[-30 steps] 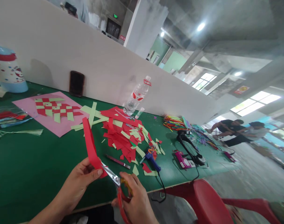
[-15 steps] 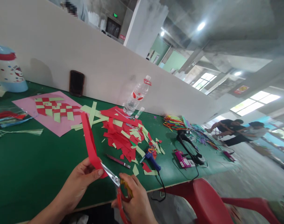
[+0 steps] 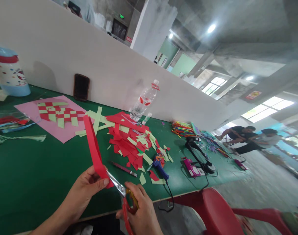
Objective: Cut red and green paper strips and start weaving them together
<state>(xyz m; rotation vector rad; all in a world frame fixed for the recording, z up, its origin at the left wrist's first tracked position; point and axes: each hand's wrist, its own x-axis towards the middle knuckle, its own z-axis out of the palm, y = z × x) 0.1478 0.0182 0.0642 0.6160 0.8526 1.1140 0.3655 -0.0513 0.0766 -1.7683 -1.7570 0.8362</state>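
Observation:
My left hand [image 3: 91, 182] pinches a folded strip of red paper [image 3: 93, 145] between thumb and fingers, its long end pointing up and away. In my right hand [image 3: 142, 209] is a pair of scissors [image 3: 118, 184] with red and yellow handles. The blades reach the red paper right beside my left thumb; how far they cut into it is hidden. Beyond my hands lies a heap of red and pale green paper scraps [image 3: 129, 147]. A slim dark red pen-like tool [image 3: 124, 168] rests on the table in front of the heap.
A blue glue gun [image 3: 161, 169] with a cord lies right of the scraps. Farther right are a black headband-like device [image 3: 199, 156] and a magenta box [image 3: 191, 167]. A water bottle [image 3: 144, 102], a phone [image 3: 81, 87] and woven paper on a pink sheet [image 3: 63, 138] stand or lie behind.
The top of the red strip has shifted slightly up and left. Both hands keep nearly the same place and hold.

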